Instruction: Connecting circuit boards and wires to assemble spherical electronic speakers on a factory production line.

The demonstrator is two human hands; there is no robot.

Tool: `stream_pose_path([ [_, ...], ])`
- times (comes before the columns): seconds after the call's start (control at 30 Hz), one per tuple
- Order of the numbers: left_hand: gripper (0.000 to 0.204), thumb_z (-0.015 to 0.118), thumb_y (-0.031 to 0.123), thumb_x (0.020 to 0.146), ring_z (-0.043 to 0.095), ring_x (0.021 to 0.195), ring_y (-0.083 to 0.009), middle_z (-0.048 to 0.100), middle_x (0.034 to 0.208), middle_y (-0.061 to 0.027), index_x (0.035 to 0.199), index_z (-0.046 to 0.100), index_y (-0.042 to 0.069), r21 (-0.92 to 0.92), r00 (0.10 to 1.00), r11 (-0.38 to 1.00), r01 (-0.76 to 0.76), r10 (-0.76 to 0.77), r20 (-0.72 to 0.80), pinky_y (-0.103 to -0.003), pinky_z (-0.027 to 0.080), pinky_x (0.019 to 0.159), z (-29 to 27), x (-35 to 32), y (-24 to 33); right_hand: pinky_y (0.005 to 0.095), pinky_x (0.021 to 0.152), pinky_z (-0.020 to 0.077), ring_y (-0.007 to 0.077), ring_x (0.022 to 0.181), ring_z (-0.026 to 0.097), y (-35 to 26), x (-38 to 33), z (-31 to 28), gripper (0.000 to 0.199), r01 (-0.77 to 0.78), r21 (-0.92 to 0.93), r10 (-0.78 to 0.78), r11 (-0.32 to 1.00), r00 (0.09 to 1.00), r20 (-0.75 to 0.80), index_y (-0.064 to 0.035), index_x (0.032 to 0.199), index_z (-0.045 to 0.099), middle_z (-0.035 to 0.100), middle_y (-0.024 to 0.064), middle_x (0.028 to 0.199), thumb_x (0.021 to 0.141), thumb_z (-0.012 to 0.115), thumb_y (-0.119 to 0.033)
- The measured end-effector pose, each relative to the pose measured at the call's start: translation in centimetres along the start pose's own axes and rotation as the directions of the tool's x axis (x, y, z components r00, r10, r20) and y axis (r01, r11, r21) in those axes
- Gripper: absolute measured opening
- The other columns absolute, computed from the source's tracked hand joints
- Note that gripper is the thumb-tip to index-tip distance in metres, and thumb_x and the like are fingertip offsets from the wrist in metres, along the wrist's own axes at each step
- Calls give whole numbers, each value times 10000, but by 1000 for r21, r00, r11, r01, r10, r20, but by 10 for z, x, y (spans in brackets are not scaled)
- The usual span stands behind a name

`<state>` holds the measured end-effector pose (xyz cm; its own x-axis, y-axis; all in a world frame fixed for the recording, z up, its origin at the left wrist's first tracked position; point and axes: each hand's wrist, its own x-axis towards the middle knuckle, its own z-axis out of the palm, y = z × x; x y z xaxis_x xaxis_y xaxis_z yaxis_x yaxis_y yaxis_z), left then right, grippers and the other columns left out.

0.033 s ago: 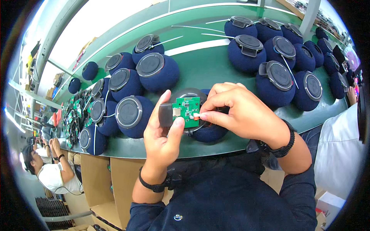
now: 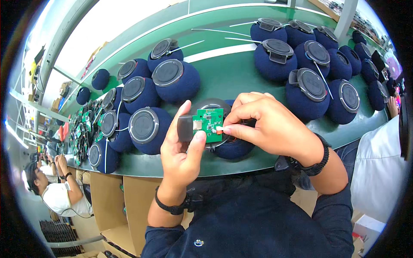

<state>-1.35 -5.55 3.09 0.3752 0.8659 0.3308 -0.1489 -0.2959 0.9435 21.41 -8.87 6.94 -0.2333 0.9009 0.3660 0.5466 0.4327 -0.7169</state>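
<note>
Left hand, partly closed, grips green circuit board over round navy unit on tabletop; right hand pinches small connector near board's edge. Nothing visibly shifted since earlier view; work seemingly remains at connector.

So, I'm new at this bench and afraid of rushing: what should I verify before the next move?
1. Green rectangular circuit board held in the left hand: ok.
2. Small white-and-orange connector at the board's right side, pinched by the right hand: ok.
3. Connector fully seated: cannot tell, too small to judge.
4. Wiring behind the right hand free of snags: cannot tell, largely hidden.
5. Round navy fabric-covered speaker beneath the hands, on the green table: ok.
</note>
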Motion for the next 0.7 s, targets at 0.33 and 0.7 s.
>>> stream_pose_path([
  [0.33,600,636,35,994,630,1108,-128,659,1238,-89,1540,400,-50,33,998,999,-6,4,60,-296,498,983,-3,7,2,367,757,512,275,847,638,-6,-1,-6,155,-66,-52,66,996,998,-1,-42,924,791,608,115,920,822,813,-157],
  [0.7,592,632,36,1002,632,1135,-139,651,1262,-97,1541,399,-41,-58,996,998,22,-17,89,-297,502,987,-2,7,3,387,886,498,280,1006,615,12,-6,8,421,-98,100,114,990,979,-169,-44,1082,648,611,116,1101,781,870,-238],
])
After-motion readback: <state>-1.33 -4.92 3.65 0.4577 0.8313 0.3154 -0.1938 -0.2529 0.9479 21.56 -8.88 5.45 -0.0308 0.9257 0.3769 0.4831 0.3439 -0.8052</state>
